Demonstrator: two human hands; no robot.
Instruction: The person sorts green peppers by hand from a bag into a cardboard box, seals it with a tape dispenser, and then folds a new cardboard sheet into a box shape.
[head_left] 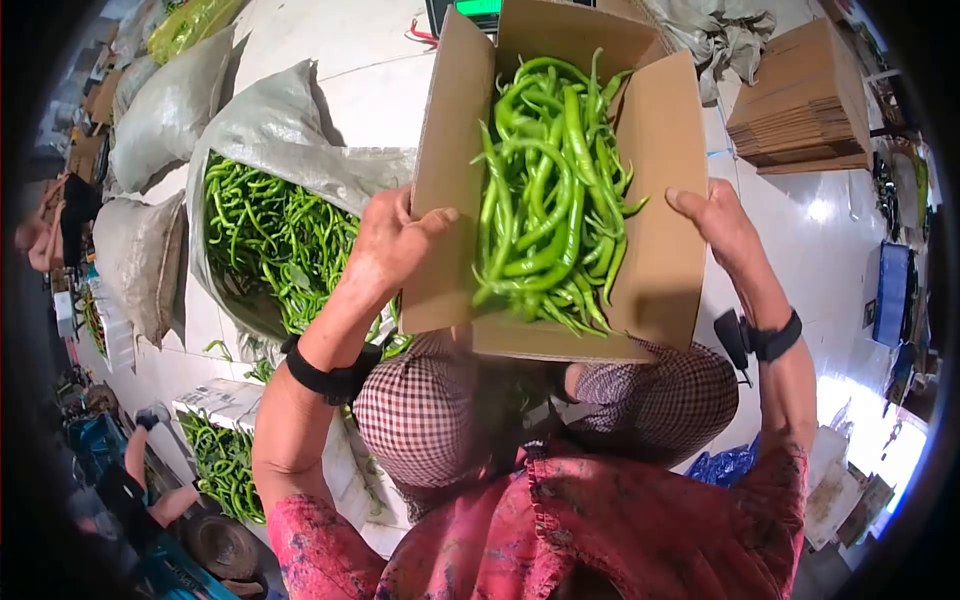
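Note:
A cardboard box (660, 290) with raised flaps is held above the knees, and long green peppers (560, 190) lie inside it. My left hand (395, 240) grips the box's left flap, thumb on the inner side and fingers hidden behind the cardboard. On the opposite side my right hand (718, 222) clasps the right flap, its thumb over the edge. Just left of my left hand, an open woven sack (270, 140) spills over with more green peppers (280, 240). Beyond the box's far end, a scale with a lit green display (478, 7) is partly hidden.
Full sacks (175, 110) stand at the left. Flattened cardboard boxes (800, 100) are stacked at the upper right. A white container of peppers (225, 465) sits lower left, near another person's arm (137, 455). Blue plastic (722, 466) lies beside the right knee.

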